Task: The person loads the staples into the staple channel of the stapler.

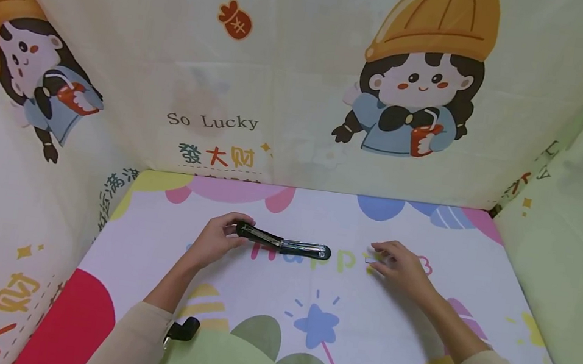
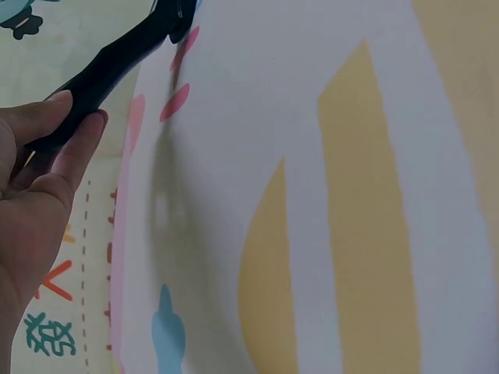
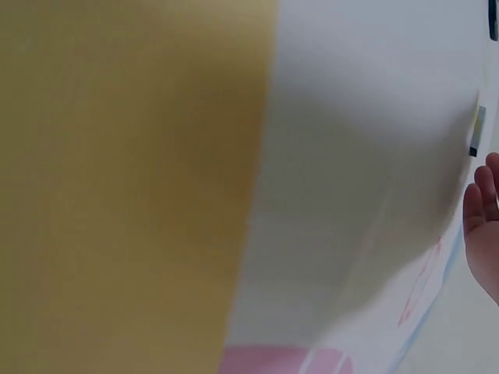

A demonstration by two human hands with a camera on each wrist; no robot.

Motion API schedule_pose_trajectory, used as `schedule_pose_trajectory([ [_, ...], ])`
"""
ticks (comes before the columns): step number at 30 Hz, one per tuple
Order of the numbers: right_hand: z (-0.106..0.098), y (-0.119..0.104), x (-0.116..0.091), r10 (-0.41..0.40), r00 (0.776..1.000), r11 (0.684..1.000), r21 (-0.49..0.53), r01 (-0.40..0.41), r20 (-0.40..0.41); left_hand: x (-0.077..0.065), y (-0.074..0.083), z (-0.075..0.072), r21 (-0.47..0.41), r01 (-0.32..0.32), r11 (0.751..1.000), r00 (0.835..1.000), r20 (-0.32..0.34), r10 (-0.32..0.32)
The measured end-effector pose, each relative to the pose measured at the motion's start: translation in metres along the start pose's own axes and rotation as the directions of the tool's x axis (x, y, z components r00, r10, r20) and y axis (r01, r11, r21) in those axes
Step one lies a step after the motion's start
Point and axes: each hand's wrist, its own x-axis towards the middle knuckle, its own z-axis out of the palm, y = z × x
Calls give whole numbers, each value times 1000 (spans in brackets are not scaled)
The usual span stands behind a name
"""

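Note:
A black stapler [image 1: 306, 250] lies folded open near the middle of the table, its metal inner parts facing up. My left hand [image 1: 217, 240] grips its left end between thumb and fingers. The left wrist view shows the thumb on one side of the dark stapler body [image 2: 109, 74] and fingers on the other, that end raised above the table. To the right, apart from the stapler, my right hand [image 1: 400, 270] pinches a small strip of staples [image 1: 368, 260] between thumb and fingertips. In the right wrist view the strip [image 3: 478, 128] looks grey with a dark end; only some fingers show.
A patterned cloth [image 1: 264, 301] with coloured shapes and letters covers the table. Printed cloth walls [image 1: 304, 85] stand at the back and both sides. Black wrist camera mounts [image 1: 183, 329] hang by the sleeves.

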Motion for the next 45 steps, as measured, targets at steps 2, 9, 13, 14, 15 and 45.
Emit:
schedule_pose_trajectory([
  [2,2,1,0,26,1000,1000,5,-26,10,-2,5,0,-9,8,1000,1000,7,-8],
  [9,7,1,1,109,993,994,-21,-109,39,-7,24,0,-41,10,999,1000,20,-9],
  [13,9,2,2,119,992,993,-32,-118,50,-7,25,1,-58,23,998,1000,20,-22],
  [14,9,2,2,120,991,992,-32,-118,53,-6,25,1,-60,28,998,999,20,-27],
  [15,9,2,2,121,991,992,-29,-119,56,-6,25,0,-59,31,998,999,19,-30],
  [45,9,10,2,96,991,994,-58,-91,96,-5,27,-2,-59,46,997,999,30,-45],
])
